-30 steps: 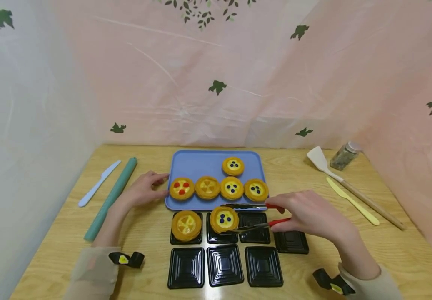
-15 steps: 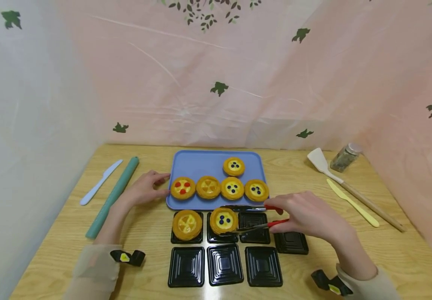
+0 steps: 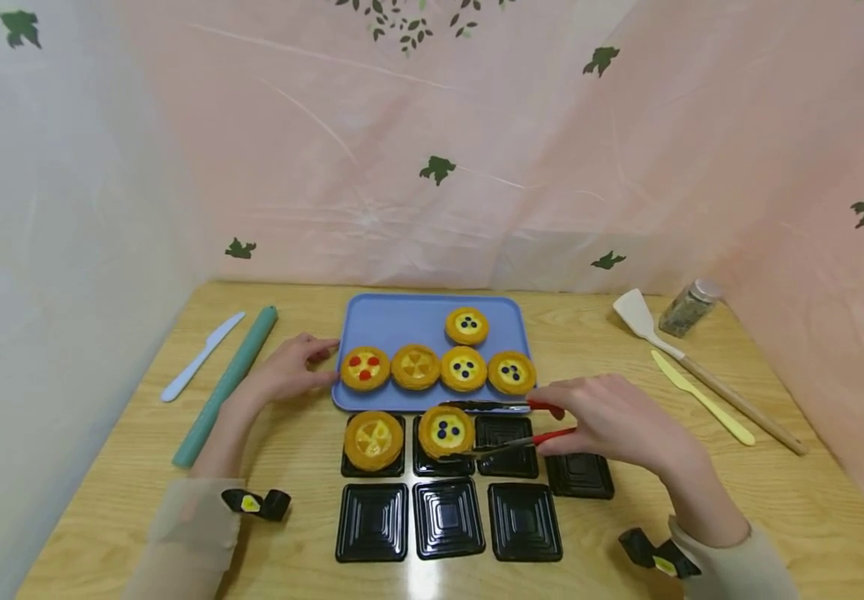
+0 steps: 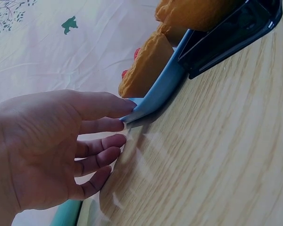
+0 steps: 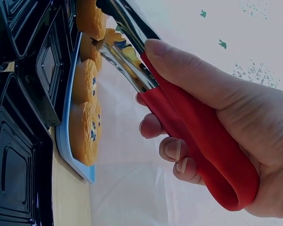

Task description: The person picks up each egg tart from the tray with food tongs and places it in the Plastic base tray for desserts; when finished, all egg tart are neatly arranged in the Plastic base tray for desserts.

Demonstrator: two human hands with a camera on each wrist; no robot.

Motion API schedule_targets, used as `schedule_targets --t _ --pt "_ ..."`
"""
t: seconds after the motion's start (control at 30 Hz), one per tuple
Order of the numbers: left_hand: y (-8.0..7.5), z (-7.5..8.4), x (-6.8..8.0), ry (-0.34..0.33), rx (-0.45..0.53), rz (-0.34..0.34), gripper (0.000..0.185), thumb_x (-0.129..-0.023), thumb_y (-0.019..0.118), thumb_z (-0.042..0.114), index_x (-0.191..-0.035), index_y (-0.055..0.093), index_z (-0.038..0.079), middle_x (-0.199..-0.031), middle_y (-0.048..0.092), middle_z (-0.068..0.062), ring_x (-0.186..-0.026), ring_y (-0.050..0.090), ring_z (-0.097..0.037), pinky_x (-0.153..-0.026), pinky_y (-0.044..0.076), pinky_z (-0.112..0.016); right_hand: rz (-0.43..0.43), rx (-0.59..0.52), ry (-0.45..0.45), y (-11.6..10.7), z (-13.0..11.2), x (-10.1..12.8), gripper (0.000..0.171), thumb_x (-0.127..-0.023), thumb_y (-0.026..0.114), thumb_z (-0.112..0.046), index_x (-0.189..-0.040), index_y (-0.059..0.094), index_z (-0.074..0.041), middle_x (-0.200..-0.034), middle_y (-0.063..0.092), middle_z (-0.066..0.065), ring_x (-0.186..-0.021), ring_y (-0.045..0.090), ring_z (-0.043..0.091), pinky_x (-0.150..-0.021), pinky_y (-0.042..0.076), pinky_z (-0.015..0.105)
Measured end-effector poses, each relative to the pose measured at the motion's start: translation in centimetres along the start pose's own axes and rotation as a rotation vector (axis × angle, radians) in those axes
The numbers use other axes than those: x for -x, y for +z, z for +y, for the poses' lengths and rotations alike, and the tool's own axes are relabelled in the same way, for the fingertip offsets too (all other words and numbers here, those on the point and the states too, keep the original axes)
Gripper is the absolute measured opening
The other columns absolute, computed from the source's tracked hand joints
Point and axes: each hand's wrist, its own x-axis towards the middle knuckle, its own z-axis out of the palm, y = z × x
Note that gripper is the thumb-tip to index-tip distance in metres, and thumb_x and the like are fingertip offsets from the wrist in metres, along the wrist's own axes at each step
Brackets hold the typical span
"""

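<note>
Two tarts sit in cups; five wait on the tray [image 3: 402, 321]. Your right hand [image 3: 611, 421] grips tongs [image 3: 506, 425] around the blueberry tart [image 3: 446, 431]; your left hand [image 3: 285, 375], fingers relaxed, steadies the tray.

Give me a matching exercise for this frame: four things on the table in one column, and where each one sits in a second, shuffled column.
Things:
1. blueberry tart
2. red-dotted tart
3. green rolling pin
4. spice jar

Places:
A. far right corner of the table
B. between the tongs, over a black tray
C. left end of the row on the blue tray, by the left hand
D. left side, beside the white knife

Pairs: 1-B, 2-C, 3-D, 4-A
</note>
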Motion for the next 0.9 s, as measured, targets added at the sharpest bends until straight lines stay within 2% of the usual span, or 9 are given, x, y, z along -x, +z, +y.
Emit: schedule_targets --t 0.9 --pt "-0.03 -0.09 -0.07 -0.003 -0.006 -0.007 0.064 -0.095 0.071 0.027 -0.149 0.052 0.000 -0.127 0.062 -0.023 -0.116 0.059 -0.036 -0.102 0.049 -0.054 -0.014 -0.001 0.010 0.33 0.17 -0.29 0.047 -0.080 0.083 -0.053 -0.114 0.075 -0.021 -0.084 0.069 -0.012 -0.063 0.047 -0.002 -0.056 0.038 0.018"
